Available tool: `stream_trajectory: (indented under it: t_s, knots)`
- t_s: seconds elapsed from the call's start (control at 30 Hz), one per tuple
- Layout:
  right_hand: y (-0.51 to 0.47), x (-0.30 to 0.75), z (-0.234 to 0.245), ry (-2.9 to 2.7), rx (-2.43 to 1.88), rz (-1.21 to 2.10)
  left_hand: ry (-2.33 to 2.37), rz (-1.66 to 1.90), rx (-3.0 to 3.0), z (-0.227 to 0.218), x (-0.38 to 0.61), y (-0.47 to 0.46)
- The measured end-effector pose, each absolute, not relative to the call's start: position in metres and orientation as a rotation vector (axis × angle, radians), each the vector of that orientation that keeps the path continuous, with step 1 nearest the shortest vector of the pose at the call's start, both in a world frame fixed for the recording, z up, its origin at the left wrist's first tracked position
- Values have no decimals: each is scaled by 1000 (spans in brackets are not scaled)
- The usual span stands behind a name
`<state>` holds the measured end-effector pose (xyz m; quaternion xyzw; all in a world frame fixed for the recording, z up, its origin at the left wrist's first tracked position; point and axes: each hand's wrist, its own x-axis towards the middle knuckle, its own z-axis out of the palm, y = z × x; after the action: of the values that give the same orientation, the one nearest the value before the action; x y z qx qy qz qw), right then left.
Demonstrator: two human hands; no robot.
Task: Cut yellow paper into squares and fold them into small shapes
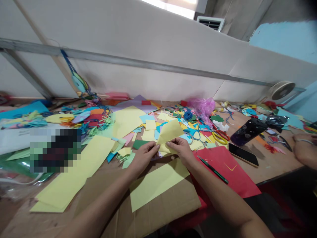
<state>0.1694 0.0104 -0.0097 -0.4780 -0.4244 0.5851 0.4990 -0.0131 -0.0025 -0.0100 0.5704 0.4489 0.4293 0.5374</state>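
Note:
A small piece of yellow paper (170, 132) is held up between my two hands over the table. My left hand (146, 153) pinches its lower left edge between thumb and finger. On the lower right edge, my right hand (182, 148) grips it the same way. Below my wrists a yellow paper strip (158, 185) lies across a brown cardboard sheet (170, 211). To the right is a red paper sheet (237, 175) with a green pen (213, 169) on it. Longer yellow strips (76, 175) lie to the left.
Coloured paper scraps and a pink plastic bag (204, 107) cover the back of the table. Yellow-handled scissors (219, 137), a phone (242, 154) and a dark bottle (245, 132) stand or lie at right. Another person's arm (305, 148) rests at the right edge.

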Motion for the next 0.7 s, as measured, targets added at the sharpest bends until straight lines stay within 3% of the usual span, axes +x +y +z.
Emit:
stream_trajectory:
  t_s: [0.5, 0.6, 0.7]
  knots:
    - [14, 168, -12, -1030, -966, 1451, 1157, 986, 1576, -10, -15, 1]
    - [22, 183, -8, -1105, -1077, 1299, 1235, 986, 1628, -10, -22, 7]
    - [28, 202, 9, -1226, -1088, 923, 1292, 936, 1696, -8, -29, 13]
